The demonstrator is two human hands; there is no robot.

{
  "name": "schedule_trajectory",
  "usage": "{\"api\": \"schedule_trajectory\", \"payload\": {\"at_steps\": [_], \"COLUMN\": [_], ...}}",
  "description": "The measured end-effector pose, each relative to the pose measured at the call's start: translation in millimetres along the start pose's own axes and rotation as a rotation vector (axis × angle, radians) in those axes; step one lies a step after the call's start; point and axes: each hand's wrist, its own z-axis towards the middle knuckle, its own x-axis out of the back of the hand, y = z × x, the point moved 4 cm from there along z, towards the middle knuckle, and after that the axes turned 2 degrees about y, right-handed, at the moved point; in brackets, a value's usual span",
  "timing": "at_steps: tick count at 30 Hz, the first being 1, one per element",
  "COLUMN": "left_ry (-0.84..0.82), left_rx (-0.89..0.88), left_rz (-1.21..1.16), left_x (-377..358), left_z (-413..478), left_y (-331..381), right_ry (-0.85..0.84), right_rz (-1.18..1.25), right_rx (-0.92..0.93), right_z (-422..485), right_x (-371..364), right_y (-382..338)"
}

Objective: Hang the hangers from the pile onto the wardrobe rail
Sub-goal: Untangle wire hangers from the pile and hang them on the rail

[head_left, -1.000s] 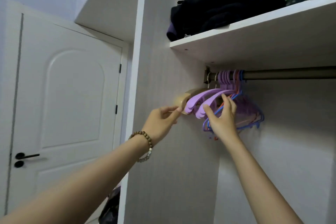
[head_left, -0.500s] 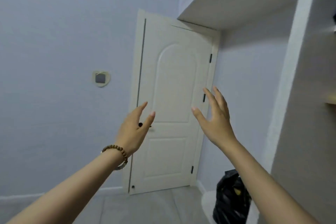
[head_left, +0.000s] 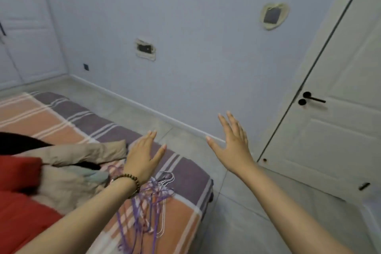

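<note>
Tangling looks like the main risk: the pile of thin purple and white plastic hangers lies interlocked near the right edge of the orange-and-purple striped bed, so lifting one may drag others off. Left hand hovers above it, right hand over grey floor tiles, fingers spread wide and empty. Pale blue wall and white door stand beyond.
</note>
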Motion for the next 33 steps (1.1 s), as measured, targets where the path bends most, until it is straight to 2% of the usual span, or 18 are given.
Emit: {"api": "schedule_trajectory", "payload": {"at_steps": [4, 8, 13, 16, 21, 27, 30, 33], "left_ry": [-0.029, -0.089, -0.132, -0.159, -0.185, -0.184, -0.142, -0.075], "left_rx": [0.203, 0.392, 0.532, 0.704, 0.900, 1.061, 1.115, 1.182], "left_rz": [0.112, 0.165, 0.119, 0.070, -0.059, -0.230, -0.334, -0.412], "left_x": [-35.8, -81.3, -145.3, -183.9, -234.8, -270.6, -278.6, -279.7], "left_z": [-21.8, -49.4, -89.2, -114.0, -146.0, -161.4, -161.6, -158.0], "left_y": [-109.6, -189.3, -263.4, -293.8, -319.5, -323.1, -321.3, -319.8], "right_ry": [-0.208, -0.408, -0.587, -0.655, -0.730, -0.729, -0.658, -0.693], "right_rz": [0.041, 0.064, 0.123, 0.171, 0.323, 0.471, 0.541, 0.615], "right_rx": [0.025, 0.023, -0.004, -0.042, -0.250, -0.516, -0.563, -0.663], "right_z": [2.7, -12.0, -44.8, -64.0, -96.2, -127.8, -134.1, -136.3], "right_x": [-130.5, -245.3, -357.0, -412.4, -481.6, -521.7, -538.0, -541.0], "right_y": [4.2, 18.5, 45.0, 62.9, 95.9, 116.2, 125.3, 124.7]}}
